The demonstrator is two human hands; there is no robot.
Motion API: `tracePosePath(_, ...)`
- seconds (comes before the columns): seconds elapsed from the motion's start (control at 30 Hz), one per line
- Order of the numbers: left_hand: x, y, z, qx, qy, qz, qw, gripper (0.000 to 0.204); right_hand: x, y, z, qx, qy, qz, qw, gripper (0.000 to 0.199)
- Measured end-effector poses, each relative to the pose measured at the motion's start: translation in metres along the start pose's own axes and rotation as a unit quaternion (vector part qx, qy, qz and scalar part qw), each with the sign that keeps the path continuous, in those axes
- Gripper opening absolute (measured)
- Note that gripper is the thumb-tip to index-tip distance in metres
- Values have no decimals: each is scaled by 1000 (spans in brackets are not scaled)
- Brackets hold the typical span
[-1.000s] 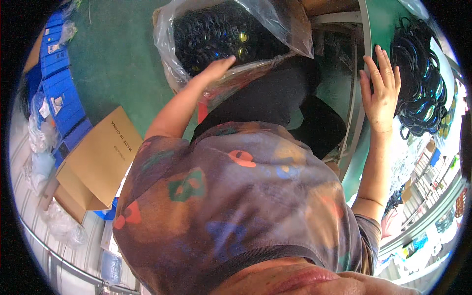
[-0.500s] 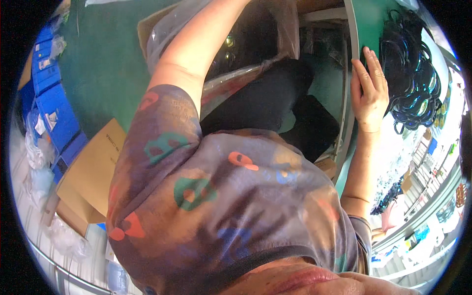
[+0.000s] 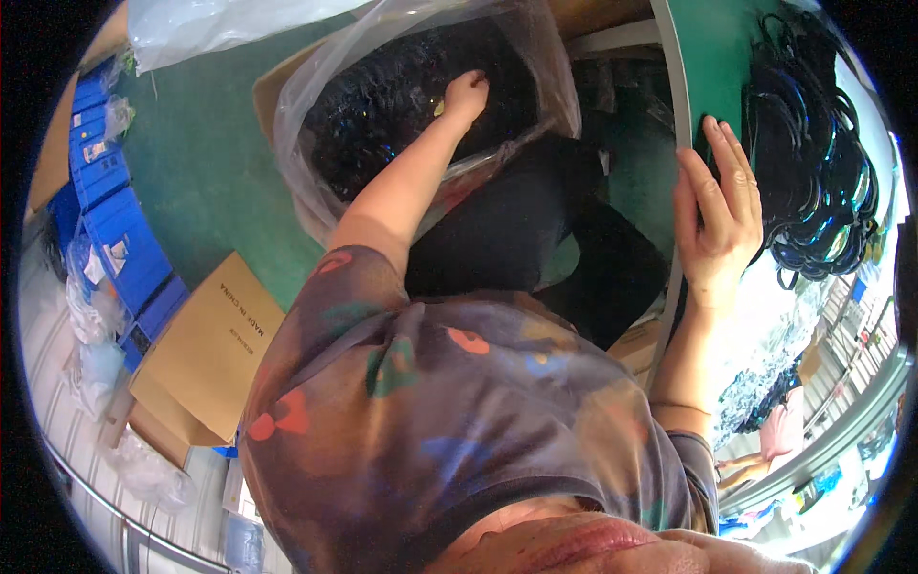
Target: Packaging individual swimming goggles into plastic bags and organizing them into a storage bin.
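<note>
My left hand [image 3: 467, 96] is inside a cardboard box [image 3: 271, 91] with a clear plastic liner [image 3: 296, 100]. A heap of black, glinting items [image 3: 373, 105] fills the liner, and the hand is over its right part. Its fingers are curled; what they hold, if anything, I cannot make out. On the right, my right hand [image 3: 722, 225] lies with fingers outstretched along the pale edge of a green table [image 3: 719, 67]. Just beyond its fingertips is a pile of black looped bands [image 3: 813, 163] with bluish shine.
A brown carton [image 3: 206, 349] stands on the left, beside a row of blue bins [image 3: 120, 234]. White plastic sheeting [image 3: 229, 33] lies along the upper edge. Clear plastic bags [image 3: 148, 469] are at the lower left. Another person in pink [image 3: 782, 430] is at the far right.
My left arm has drawn back from the upper edge, and its hand, out of sight before, now shows in the lined box. My right hand stays on the table edge, fingers still outstretched.
</note>
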State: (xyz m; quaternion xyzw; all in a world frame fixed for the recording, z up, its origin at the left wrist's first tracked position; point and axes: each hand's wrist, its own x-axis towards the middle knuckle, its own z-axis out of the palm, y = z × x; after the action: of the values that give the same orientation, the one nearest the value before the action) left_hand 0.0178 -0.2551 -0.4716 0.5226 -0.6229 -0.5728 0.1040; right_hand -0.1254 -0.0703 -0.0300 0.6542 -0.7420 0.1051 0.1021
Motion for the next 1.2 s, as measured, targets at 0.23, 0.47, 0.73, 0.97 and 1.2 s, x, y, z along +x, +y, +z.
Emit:
tracePosePath(0.23,67,51,80,-2,42,-114,993,59,1,1,-4,-8,-22,37,999,24)
tracePosePath(0.47,98,54,140,-10,18,-171,985,82,-3,18,0,11,-22,71,997,22)
tracePosePath(0.73,66,94,121,31,52,-197,979,100,4,19,-1,42,-22,84,995,19)
tracePosePath(0.97,184,-103,121,104,128,-154,974,110,6,3,-14,101,20,13,995,22)
tracePosePath(1.2,6,34,31,-403,-9,-152,902,40,-4,16,-8,72,21,47,996,22)
